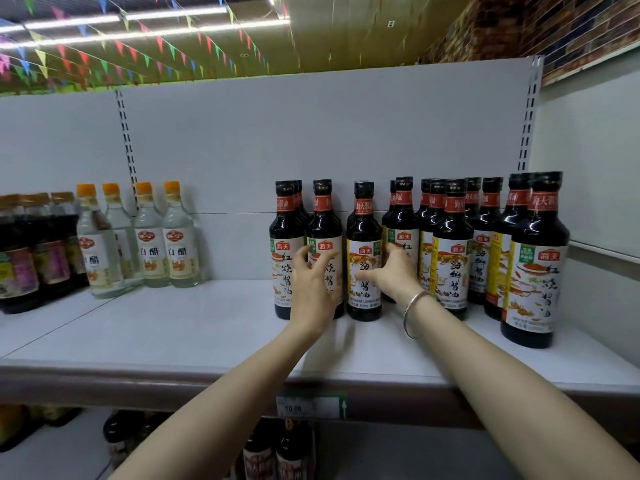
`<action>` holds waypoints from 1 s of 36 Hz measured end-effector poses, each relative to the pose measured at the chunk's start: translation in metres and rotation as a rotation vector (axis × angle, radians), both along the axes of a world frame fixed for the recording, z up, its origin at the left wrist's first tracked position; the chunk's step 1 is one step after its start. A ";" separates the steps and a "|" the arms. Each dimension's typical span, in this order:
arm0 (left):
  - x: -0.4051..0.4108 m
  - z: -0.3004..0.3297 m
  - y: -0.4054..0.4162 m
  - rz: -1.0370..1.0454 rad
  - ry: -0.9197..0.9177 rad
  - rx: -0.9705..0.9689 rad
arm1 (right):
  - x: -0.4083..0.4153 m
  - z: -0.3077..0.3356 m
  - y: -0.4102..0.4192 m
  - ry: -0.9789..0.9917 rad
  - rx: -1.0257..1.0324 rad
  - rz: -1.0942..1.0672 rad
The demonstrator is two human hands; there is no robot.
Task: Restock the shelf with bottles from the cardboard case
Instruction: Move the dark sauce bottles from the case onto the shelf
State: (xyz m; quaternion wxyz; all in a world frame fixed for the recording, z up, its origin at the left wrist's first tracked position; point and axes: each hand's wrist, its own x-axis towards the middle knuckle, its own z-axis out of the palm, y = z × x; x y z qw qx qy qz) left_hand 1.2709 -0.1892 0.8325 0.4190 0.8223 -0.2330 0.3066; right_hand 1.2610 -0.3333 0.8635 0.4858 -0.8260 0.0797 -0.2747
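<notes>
Dark bottles [20,251] at the left edge are cut off and blurred. On the shelf [173,327], the white-labelled bottle [323,244] is partly covered by the left hand [313,289], whose fingers are spread against its label. The yellow-labelled bottle [363,251] just beside it is gripped at the label by the right hand [393,275], thumb curled across the front.

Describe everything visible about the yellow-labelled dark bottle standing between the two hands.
The yellow-labelled bottle is dark, glossy, glass-like, with a black cap, a red neck band and a yellow front label showing a shrimp and Chinese characters. It stands upright on the white shelf, in the front row among similar dark bottles. The right hand curls round its right side; the left hand reaches beside its left, fingers spread over the neighbouring bottle.
</notes>
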 end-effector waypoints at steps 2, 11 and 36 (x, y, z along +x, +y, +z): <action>0.001 -0.001 0.001 -0.022 0.011 -0.013 | 0.001 0.000 -0.001 0.004 -0.001 0.002; 0.003 -0.004 0.004 -0.075 0.029 -0.011 | 0.006 -0.002 -0.003 -0.002 0.006 0.018; -0.064 -0.008 0.129 -0.094 0.067 -0.180 | -0.075 -0.025 0.174 -0.390 -0.169 0.132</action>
